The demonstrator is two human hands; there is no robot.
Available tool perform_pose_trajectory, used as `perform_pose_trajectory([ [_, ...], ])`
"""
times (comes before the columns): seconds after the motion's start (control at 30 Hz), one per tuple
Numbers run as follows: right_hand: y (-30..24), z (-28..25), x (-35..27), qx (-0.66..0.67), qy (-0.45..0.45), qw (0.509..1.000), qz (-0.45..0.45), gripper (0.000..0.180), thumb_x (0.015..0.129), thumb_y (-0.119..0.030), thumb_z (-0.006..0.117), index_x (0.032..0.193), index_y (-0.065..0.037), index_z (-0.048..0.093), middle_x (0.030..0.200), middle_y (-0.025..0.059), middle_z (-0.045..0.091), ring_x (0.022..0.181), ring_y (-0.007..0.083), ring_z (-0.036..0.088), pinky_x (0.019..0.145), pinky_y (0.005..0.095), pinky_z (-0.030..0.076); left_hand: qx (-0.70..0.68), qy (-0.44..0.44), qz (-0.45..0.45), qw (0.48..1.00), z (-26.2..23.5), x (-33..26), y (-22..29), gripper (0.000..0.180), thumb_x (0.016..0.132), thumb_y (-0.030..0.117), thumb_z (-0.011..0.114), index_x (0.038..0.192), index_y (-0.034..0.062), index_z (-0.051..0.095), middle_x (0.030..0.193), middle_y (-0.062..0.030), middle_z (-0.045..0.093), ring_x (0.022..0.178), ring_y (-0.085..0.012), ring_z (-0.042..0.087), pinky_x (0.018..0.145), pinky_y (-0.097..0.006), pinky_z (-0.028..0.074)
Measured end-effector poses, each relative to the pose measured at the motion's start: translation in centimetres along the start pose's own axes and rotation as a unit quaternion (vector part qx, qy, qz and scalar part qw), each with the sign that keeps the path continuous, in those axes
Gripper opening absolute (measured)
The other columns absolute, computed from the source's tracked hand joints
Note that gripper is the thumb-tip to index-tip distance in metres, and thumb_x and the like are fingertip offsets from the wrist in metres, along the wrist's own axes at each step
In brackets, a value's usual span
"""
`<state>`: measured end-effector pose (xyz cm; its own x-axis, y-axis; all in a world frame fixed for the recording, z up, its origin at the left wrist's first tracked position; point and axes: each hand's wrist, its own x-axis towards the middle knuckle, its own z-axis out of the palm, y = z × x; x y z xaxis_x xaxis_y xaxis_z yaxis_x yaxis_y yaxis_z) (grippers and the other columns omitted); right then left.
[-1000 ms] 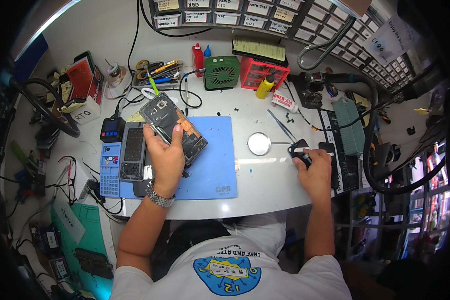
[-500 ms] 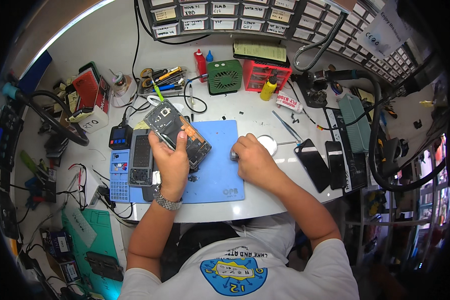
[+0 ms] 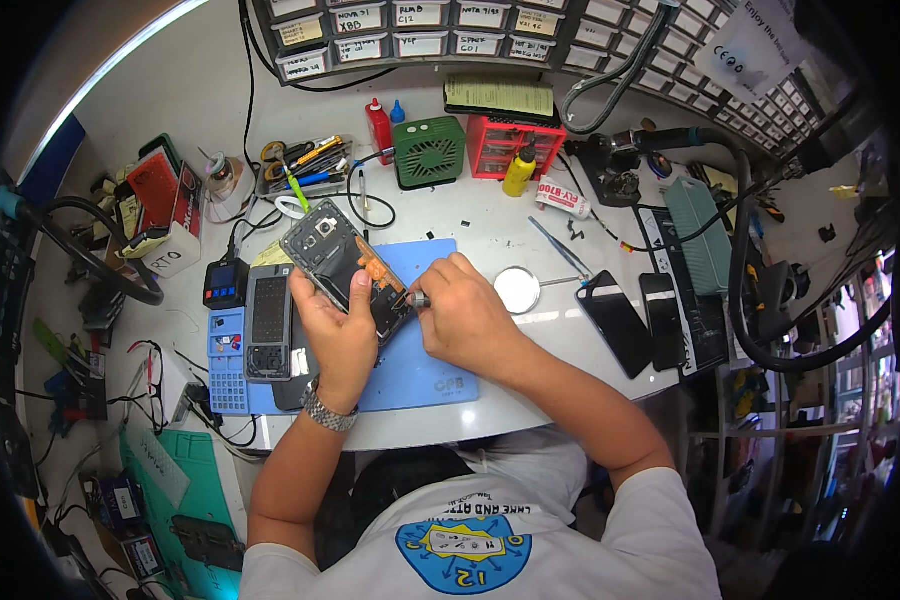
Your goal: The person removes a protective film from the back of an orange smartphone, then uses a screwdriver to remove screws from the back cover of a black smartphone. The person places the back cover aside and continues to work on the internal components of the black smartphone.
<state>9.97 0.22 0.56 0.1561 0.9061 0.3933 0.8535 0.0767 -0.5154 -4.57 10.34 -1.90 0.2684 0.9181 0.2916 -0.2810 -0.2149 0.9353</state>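
Observation:
My left hand [image 3: 338,325] is closed around an opened smartphone [image 3: 332,250], tilted above the blue work mat [image 3: 433,350]. The phone's back is off, baring dark inner parts and an orange flex strip. My right hand [image 3: 465,312] is closed at the phone's lower right edge. A small grey, round-ended tool [image 3: 418,299] sticks out between its fingers; the rest of it is hidden, and whether it touches the phone I cannot tell. Left of the phone, a detached phone back cover [image 3: 270,325] lies on the mat's edge.
A round white dish [image 3: 517,290], tweezers [image 3: 553,243] and two dark phones [image 3: 615,325] lie to the right. Along the back stand a green fan [image 3: 430,153], a red drawer box [image 3: 515,148] and a yellow bottle [image 3: 520,172]. A blue parts tray [image 3: 228,375] sits left.
My right hand has moved left, bringing the grey tool from the mat's right edge to the phone. The left hand still holds the phone. The whole view has shifted slightly.

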Motion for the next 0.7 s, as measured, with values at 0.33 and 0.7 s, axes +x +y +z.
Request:
perform_pose_trajectory([
  [0.33, -0.5, -0.3, 0.4, -0.074, -0.062, 0.994, 0.054, 0.022, 0.082, -0.008, 0.074, 0.096, 0.008, 0.067, 0.098, 0.0231, 0.066, 0.101, 0.0411, 0.063, 0.09, 0.0487, 0.057, 0.01, -0.051, 0.029, 0.998, 0.3, -0.5, 0.0, 0.054, 0.104, -0.006, 0.067, 0.15, -0.0033, 0.04, 0.137, -0.0144, 0.062, 0.125, -0.0178, 0.062, 0.111, -0.032, 0.049],
  [0.7, 7.2, -7.2, -3.6, -0.183, -0.122, 0.963, 0.155, 0.023, 0.089, -0.007, 0.072, 0.104, 0.01, 0.072, 0.111, 0.0251, 0.069, 0.111, 0.0424, 0.064, 0.103, 0.0472, 0.054, -0.001, 0.016, -0.021, 1.0, -0.3, 0.2, 0.0, 0.053, 0.106, -0.003, 0.067, 0.151, -0.0037, 0.038, 0.137, -0.0157, 0.064, 0.123, -0.0178, 0.064, 0.108, -0.032, 0.051],
])
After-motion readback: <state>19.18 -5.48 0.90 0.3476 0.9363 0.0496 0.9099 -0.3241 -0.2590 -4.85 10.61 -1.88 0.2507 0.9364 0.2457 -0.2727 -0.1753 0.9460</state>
